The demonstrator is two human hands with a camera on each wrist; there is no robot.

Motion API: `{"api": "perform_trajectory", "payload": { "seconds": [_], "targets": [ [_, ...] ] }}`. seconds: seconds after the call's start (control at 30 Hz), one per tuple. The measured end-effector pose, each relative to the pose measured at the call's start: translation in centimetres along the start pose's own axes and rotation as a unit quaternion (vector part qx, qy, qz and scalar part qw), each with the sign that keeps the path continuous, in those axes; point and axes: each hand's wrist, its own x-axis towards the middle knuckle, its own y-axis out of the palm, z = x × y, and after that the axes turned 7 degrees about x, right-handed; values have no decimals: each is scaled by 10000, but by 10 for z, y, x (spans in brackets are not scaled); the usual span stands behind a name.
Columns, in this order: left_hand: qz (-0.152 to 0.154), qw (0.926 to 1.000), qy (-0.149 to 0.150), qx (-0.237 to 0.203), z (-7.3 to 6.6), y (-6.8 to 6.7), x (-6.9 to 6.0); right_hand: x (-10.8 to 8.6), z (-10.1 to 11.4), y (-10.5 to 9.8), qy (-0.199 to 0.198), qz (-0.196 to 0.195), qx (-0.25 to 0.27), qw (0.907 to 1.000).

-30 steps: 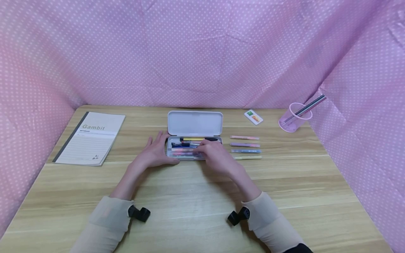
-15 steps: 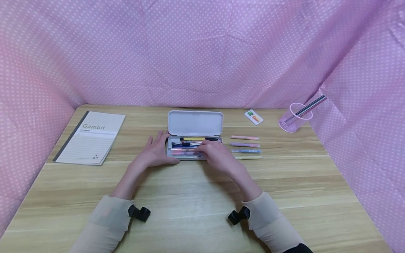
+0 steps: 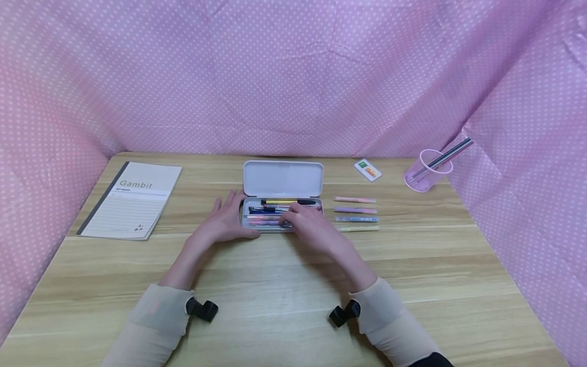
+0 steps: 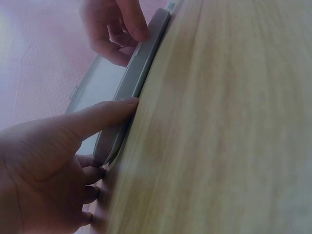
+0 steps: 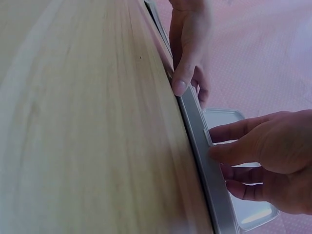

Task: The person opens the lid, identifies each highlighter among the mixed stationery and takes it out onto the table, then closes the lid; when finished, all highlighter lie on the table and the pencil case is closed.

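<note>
An open white pencil case [image 3: 283, 178] lies on the table with its lid folded back. Inside are several pens, among them a yellow-and-black pen [image 3: 281, 202] along the back and pink pens [image 3: 262, 219] towards the front. My left hand [image 3: 224, 223] holds the case's left end, thumb on the front wall and the other fingers spread around the end and back corner. Over the right half of the case, my right hand [image 3: 316, 230] reaches in with bent fingers among the front pens. Its fingertips are behind the front wall [image 5: 214, 187] in the right wrist view, so their contact is hidden.
Right of the case lie pink [image 3: 354, 200], purple [image 3: 354, 210], blue [image 3: 356, 219] and pale green [image 3: 359, 229] pens. Behind them is a white eraser-like block [image 3: 368, 169]. A pink cup [image 3: 419, 178] with dark sticks stands at the far right, a notebook [image 3: 130, 201] at the left.
My right hand has shifted slightly left within the case, uncovering a little more of the pens at its right end. The left hand stays in place.
</note>
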Motion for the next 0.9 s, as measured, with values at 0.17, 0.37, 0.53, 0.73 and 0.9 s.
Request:
{"api": "perform_trajectory", "payload": {
  "seconds": [0.17, 0.37, 0.53, 0.73, 0.9],
  "targets": [
    [5, 10000, -10, -5, 0, 0, 0, 0, -2, 1, 69, -14, 141, 9999],
    [13, 10000, -11, 11, 1, 0, 0, 1, -4, 0, -65, -77, 129, 9999],
    [11, 10000, -15, 2, 1, 0, 0, 0, -4, -3, -65, -139, 269, 9995],
    [22, 10000, -32, -15, 0, 0, 0, 0, -7, -7, -6, -114, 394, 9992],
    [13, 10000, -1, -35, 1, 1, 1, -5, -14, -14, -4, -46, 508, 9987]
  ]
}}
